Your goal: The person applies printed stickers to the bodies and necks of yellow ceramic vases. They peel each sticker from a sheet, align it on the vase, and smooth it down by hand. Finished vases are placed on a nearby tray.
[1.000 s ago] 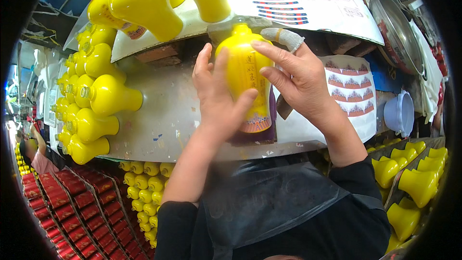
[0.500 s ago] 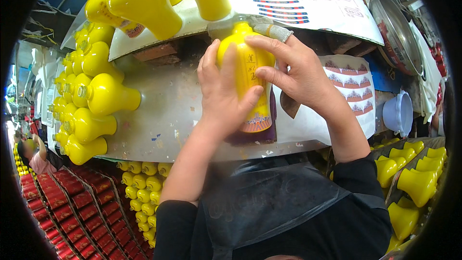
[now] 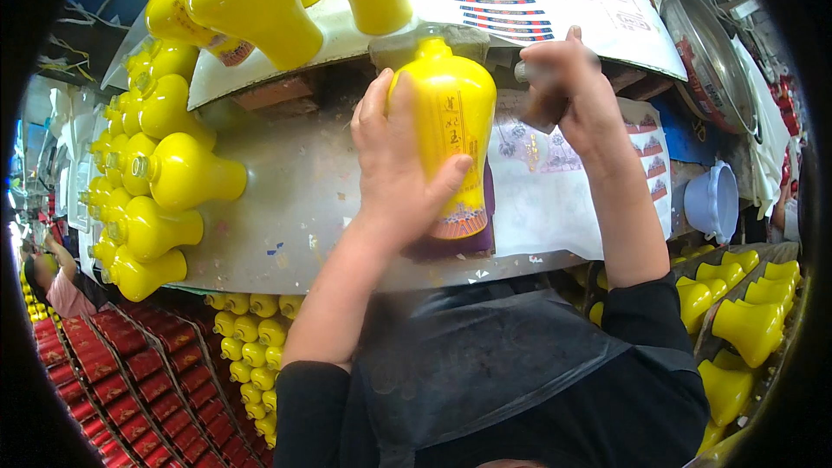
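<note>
A glossy yellow bottle lies on its back on a dark purple pad, its neck pointing away from me. Dark characters run down its front, and a patterned band circles its base. My left hand holds the bottle from the left, thumb across its lower front and fingers along its side. Up and to the right of the bottle, my right hand is closed around a brown flat-bladed tool, apart from the bottle. Motion smears the tool and fingertips, so its exact kind is unclear.
Several yellow bottles lie stacked at the left; others stand on the white raised board. Decal sheets lie at the right, beside a pale blue bucket and a metal basin. Red boxes fill the lower left.
My right hand has lifted off the bottle and moved up and right, bringing the brown tool with it. My left hand stays on the bottle.
</note>
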Demonstrator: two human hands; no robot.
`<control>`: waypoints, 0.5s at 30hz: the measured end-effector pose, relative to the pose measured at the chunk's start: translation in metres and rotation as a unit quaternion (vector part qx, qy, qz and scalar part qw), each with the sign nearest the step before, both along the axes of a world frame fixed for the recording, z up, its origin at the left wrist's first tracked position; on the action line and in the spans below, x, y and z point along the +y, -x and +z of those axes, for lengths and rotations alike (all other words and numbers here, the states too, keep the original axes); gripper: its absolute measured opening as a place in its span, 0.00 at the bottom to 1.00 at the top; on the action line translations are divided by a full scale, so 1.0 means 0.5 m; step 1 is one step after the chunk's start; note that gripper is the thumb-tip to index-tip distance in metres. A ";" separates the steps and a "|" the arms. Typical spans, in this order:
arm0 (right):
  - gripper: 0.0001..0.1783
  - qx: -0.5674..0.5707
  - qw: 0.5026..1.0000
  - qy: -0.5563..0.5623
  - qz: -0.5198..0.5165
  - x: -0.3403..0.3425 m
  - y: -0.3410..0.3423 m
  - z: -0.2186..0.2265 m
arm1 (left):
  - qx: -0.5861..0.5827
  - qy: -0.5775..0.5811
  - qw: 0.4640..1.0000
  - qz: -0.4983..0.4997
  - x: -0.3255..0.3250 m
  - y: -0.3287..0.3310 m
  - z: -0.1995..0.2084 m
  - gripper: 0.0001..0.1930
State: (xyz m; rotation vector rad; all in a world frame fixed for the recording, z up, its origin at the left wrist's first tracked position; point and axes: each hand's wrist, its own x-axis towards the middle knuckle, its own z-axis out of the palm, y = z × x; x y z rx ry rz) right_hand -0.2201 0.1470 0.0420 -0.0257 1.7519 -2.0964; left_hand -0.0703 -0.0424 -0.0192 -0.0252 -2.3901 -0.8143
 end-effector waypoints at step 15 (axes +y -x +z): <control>0.17 0.722 0.649 -0.142 0.194 0.013 -0.137 -0.016 | 0.002 -0.266 0.964 -0.001 -0.003 -0.054 -0.042 0.32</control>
